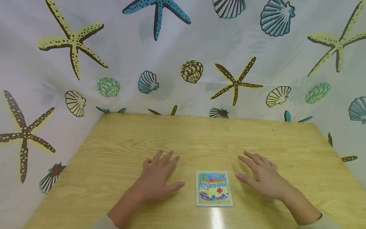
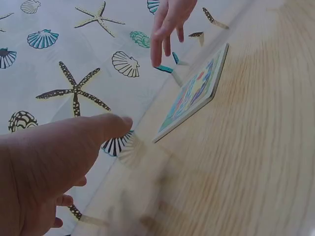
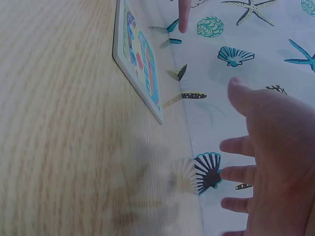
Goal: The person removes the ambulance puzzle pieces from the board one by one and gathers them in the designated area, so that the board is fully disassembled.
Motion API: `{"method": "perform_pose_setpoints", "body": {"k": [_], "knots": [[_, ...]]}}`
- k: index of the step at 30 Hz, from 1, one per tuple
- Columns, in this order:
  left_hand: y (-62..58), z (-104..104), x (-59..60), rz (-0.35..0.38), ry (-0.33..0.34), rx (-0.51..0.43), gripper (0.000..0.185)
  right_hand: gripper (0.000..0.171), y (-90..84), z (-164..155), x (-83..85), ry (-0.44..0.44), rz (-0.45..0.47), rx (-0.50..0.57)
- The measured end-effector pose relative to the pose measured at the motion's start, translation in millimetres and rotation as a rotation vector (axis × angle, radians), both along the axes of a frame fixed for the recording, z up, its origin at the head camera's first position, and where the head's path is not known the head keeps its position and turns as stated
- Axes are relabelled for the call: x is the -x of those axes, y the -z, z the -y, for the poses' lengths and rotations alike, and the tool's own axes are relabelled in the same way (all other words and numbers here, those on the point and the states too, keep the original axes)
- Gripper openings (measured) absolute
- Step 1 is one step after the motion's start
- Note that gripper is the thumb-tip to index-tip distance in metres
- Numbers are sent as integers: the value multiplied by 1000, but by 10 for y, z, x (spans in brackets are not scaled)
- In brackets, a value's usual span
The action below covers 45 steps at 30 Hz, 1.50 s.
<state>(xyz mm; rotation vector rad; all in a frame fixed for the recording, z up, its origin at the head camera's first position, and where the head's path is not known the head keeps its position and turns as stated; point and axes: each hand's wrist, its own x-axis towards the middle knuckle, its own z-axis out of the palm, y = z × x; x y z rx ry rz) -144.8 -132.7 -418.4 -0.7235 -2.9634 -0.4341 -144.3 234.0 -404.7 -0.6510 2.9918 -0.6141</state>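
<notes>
Hands wide and flat, your left hand (image 1: 155, 178) and right hand (image 1: 261, 178) flank the untouched, fully assembled small square wooden ambulance puzzle (image 1: 213, 189) near the wooden tabletop's (image 1: 200, 140) front edge.

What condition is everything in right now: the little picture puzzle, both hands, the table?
Puzzle: lying flat, picture side up, looks complete, untouched.
Left hand: fingers spread, palm down, just left of the puzzle, holding nothing.
Right hand: fingers spread, palm down, just right of the puzzle, holding nothing.
Table: wooden top, bearing only the puzzle and hands.
</notes>
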Motion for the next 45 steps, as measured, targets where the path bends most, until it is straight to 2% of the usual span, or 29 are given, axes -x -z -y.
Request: {"method": "perform_pose_setpoints", "body": {"k": [4,7,12,16,19,25,31,36,40,45], "knots": [[101,-171,1,-1,50,-74,65,52,60,74,23,-98,-23,58],[186,-303,12,17,65,-141,61,46,83,136,53,-140,39,127],[342,-474,31,49,22,-332,60,39,87,257,97,-189,177,218],[429,-520,20,136,-17,-493,65,37,85,372,133,-235,198,231],[458,-521,5,190,-29,-543,71,36,86,463,163,-263,207,235],[471,-543,-18,207,-2,-532,80,37,114,600,203,-293,250,249],[486,-549,-17,172,14,-496,77,36,150,729,241,-333,270,261],[499,-537,-9,188,47,-497,71,35,180,815,244,-342,331,279],[511,-528,-3,174,61,-474,66,33,224,871,255,-352,286,241],[512,-497,-19,153,80,-436,65,32,261,939,231,-328,202,131]]}}
